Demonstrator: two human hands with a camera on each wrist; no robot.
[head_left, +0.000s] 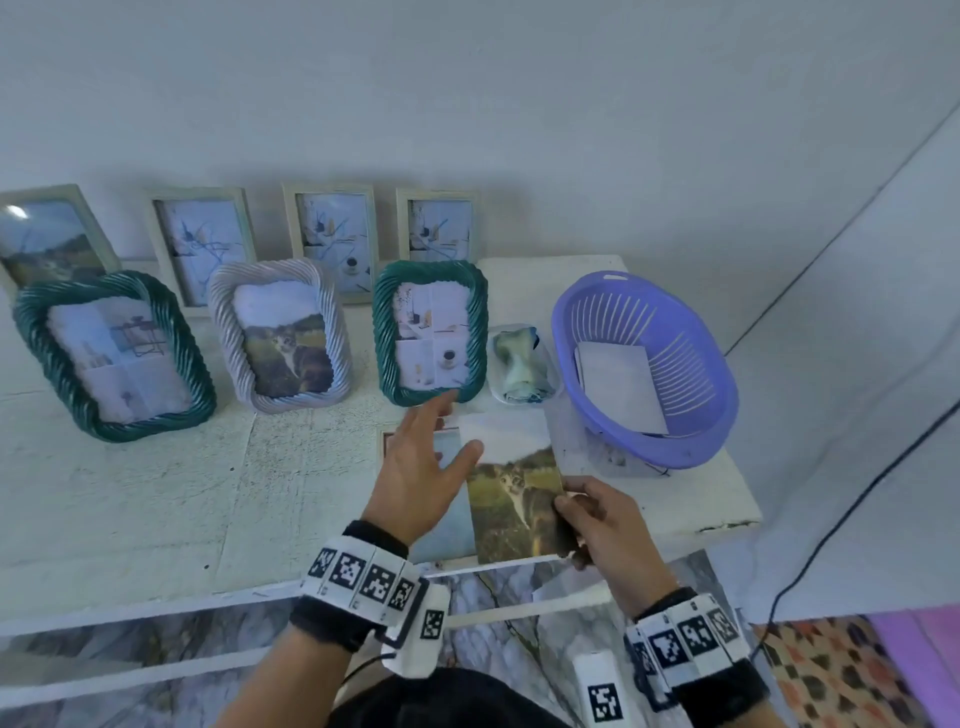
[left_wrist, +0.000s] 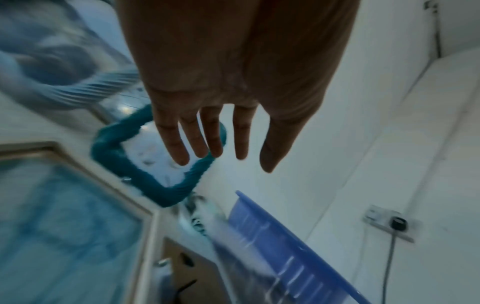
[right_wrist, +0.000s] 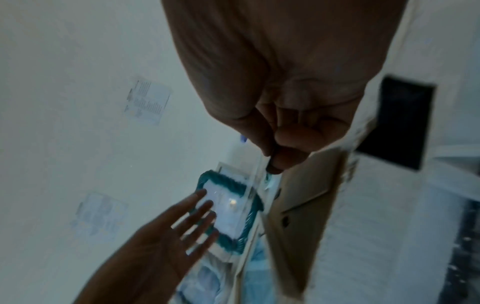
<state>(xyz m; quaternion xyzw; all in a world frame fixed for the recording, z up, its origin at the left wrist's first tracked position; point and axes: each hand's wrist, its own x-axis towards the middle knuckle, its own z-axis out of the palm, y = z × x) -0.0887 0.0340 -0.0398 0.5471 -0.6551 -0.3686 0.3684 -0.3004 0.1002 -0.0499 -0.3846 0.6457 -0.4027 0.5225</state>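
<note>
1. Near the white table's (head_left: 156, 493) front edge, the right hand (head_left: 602, 519) pinches a glossy rectangular cat photograph (head_left: 511, 499) by its right edge.
2. The left hand (head_left: 423, 467) holds nothing, its fingers straight and spread.
3. Its fingertips point straight ahead at the teal rope-twist picture frame (head_left: 431, 332), almost at the lower rim. The frame stands upright with its long axis vertical, and the left hand is the nearer one.

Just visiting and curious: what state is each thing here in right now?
Cat photo, pinched by right hand.
Left hand, open, stretched toward green frame.
That green frame, standing upright.
Flat frame, lying on table.
Purple basket, holding a white sheet.
</note>
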